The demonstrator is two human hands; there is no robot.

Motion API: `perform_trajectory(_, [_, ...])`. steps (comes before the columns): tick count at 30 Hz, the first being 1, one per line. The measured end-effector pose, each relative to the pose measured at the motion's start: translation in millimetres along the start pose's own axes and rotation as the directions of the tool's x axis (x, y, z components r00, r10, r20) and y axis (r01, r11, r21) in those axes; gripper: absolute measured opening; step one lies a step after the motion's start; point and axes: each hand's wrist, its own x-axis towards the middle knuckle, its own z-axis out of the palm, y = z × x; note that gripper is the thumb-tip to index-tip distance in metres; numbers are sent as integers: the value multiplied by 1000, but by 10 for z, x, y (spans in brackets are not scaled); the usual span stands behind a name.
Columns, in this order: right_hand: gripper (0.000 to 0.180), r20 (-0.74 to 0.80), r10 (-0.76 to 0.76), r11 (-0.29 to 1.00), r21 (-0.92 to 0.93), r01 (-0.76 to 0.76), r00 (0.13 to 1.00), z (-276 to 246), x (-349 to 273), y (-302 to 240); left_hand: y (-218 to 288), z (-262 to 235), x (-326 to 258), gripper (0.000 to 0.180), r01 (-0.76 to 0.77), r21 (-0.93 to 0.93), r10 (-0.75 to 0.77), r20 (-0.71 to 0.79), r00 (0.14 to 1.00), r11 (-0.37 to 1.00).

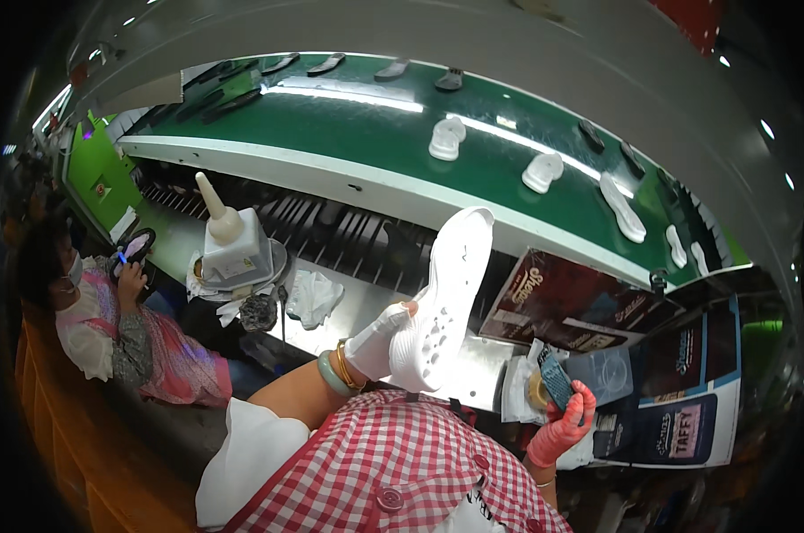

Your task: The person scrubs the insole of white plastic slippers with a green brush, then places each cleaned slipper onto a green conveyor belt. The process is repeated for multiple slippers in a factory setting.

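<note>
My left hand, in a white glove with its fingertips bare, is closed round the edge of a white shoe sole. The sole stands upright in front of my checked apron, its holed heel end low and its toe end up by the conveyor. My right hand wears a pinkish-red glove and pinches a blue-grey textured pad. Its exact kind I cannot make out. Just behind that pad are a yellowish round container and a clear plastic tub.
A green conveyor belt carries several white and dark soles. On the metal bench stand a white squeeze bottle and a crumpled pale cloth. Dark printed boxes lean at the right. A masked co-worker sits at the left, holding a sole.
</note>
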Motion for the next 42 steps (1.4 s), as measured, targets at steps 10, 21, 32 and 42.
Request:
perform_trajectory(10, [18,101,29,999,-40,-25,994,249,-21,215,936,-470,25,55,-372,-199,322,-246,914,907])
perform_trajectory(21, [20,83,-40,989,-137,51,996,599,-119,283,1612,-1147,1028,59,-357,-134,274,-418,866,924])
perform_trajectory(32, [20,-174,181,971,-127,-205,968,-120,186,435,-755,-1557,442,45,653,-195,-678,-306,668,732])
perform_trajectory(42, [23,-267,181,914,-310,-262,947,-822,599,780,-973,-1660,381,42,634,-198,-649,-421,633,747])
